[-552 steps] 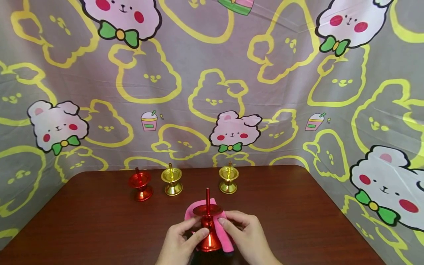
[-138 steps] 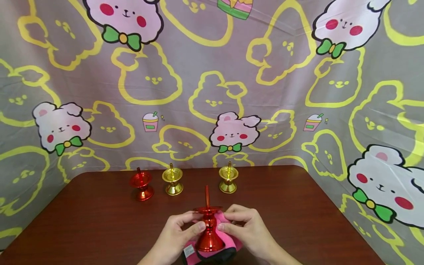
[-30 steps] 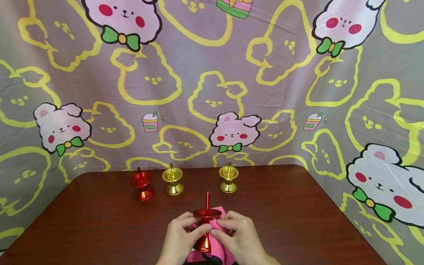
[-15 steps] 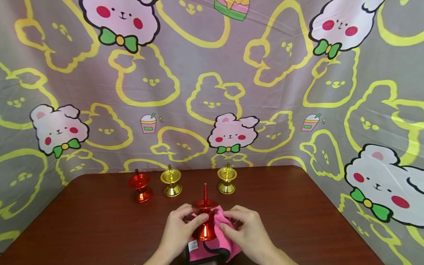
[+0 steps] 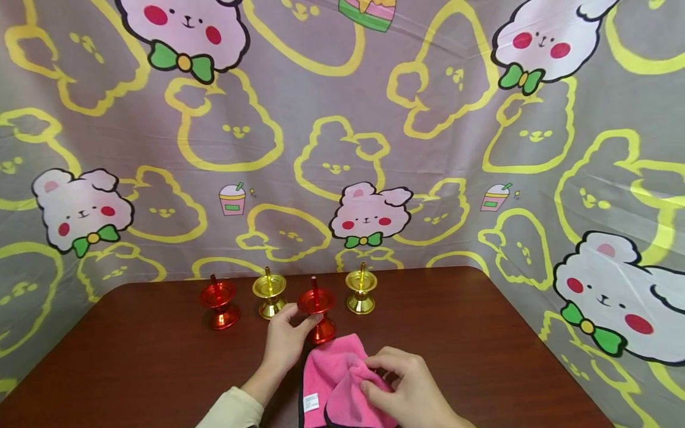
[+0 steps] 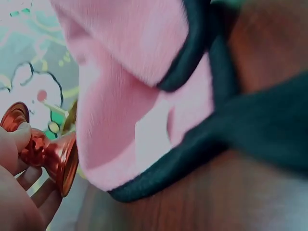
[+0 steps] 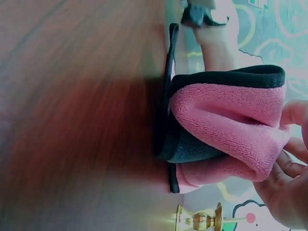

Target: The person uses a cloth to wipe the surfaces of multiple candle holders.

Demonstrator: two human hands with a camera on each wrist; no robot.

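My left hand [image 5: 286,339] grips a shiny red candle holder [image 5: 317,321] by its waist, with the spike pointing up. Whether its base touches the table cannot be told. In the left wrist view the thumb and fingers wrap round the same candle holder [image 6: 45,151]. My right hand [image 5: 409,380] pinches a pink cloth [image 5: 337,362] with dark edging and a white label, just in front of the candle holder. Seen from the right wrist, the cloth [image 7: 231,130] bunches into folds at the fingertips and hangs to the table.
Along the back of the brown table [image 5: 160,356] stand another red candle holder [image 5: 220,306], a gold one [image 5: 269,291] close to my left hand, and a second gold one [image 5: 361,291] to the right. A patterned curtain [image 5: 342,119] hangs behind.
My left hand has carried the red candle holder away from the cloth, forward and slightly left, towards the back row. The right hand keeps the cloth, which now spreads out more.
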